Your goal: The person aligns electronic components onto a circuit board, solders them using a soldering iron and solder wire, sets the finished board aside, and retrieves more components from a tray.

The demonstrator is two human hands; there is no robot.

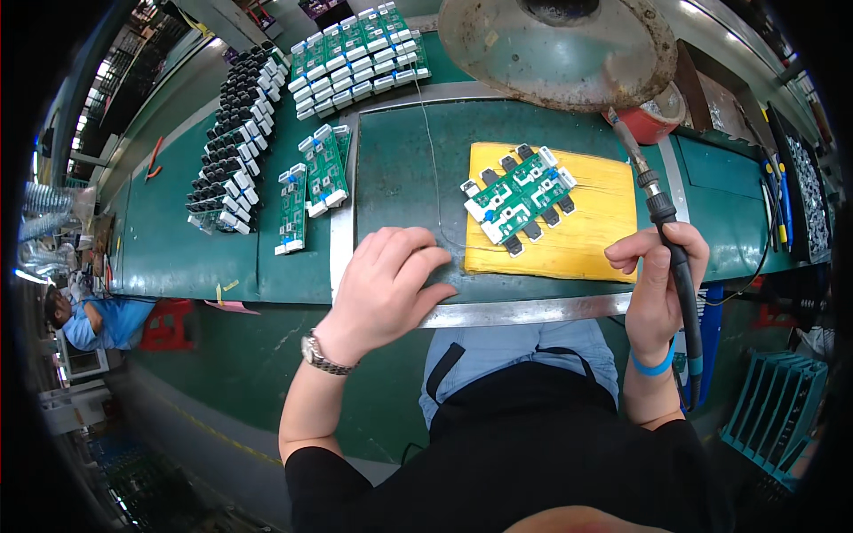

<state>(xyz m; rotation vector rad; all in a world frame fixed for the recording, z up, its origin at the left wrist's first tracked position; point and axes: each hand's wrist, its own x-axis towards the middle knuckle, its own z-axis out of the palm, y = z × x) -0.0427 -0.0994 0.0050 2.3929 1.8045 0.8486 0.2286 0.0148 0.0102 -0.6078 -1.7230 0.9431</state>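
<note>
My right hand [657, 275] grips a soldering iron [677, 258] by its black handle, the tip pointing up and away from me. Resting at the bench's front edge is my left hand [391, 275], its fingers loosely bent, with a gap between thumb and forefinger and nothing visible in it. Between the hands, a green circuit board [522, 197] with white connectors and black parts along its sides lies tilted on a yellow pad [600, 222]. A thin solder wire [432, 142] hangs down past the board's left, its end near the pad's edge.
Left of the work mat are smaller boards [325, 173], a long row of boards with black parts [233, 147] and stacked boards [355, 62]. A round metal hood [560, 53] overhangs the back, beside a red roll [653, 115]. At far left sits another person [111, 322].
</note>
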